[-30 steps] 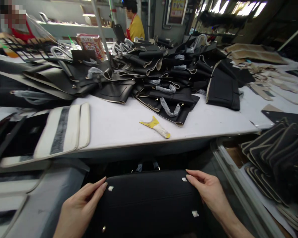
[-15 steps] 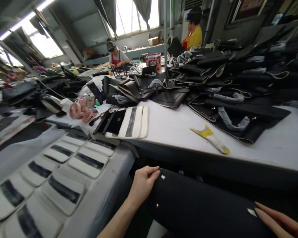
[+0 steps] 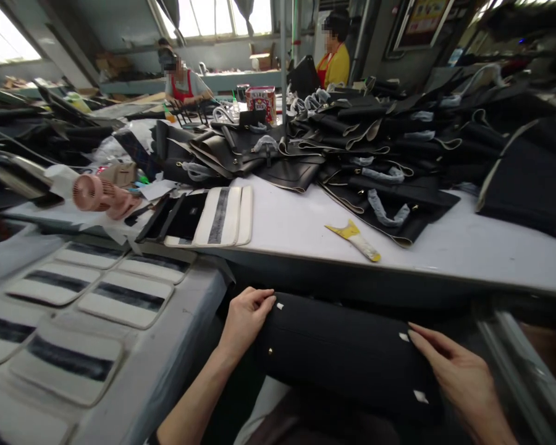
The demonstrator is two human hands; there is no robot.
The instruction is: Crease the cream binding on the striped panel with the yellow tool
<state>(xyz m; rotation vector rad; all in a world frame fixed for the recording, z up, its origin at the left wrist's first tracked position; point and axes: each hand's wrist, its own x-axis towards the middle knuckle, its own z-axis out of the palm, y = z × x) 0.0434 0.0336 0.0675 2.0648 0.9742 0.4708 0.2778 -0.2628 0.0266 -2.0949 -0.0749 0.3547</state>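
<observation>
In front of the near edge of the white table [image 3: 282, 213], the black panel [image 3: 338, 346] spans the space between the hands, where an even, gentle pull should best keep it flat and uncreased. The left hand [image 3: 246, 321] and right hand [image 3: 458, 364] each pinch an upper corner between thumb and fingers. Its dark, matte face bows slightly, bearing three small white tabs [image 3: 421, 396] and a tiny gold stud [image 3: 270, 351].

The scene is viewed by one camera worn on the head, faced forward and down, with the hands [image 3: 246, 318] caught close in the lower part, the white table [image 3: 296, 225] farther off, and the windows [image 3: 208, 16] taken in at the distant top
</observation>
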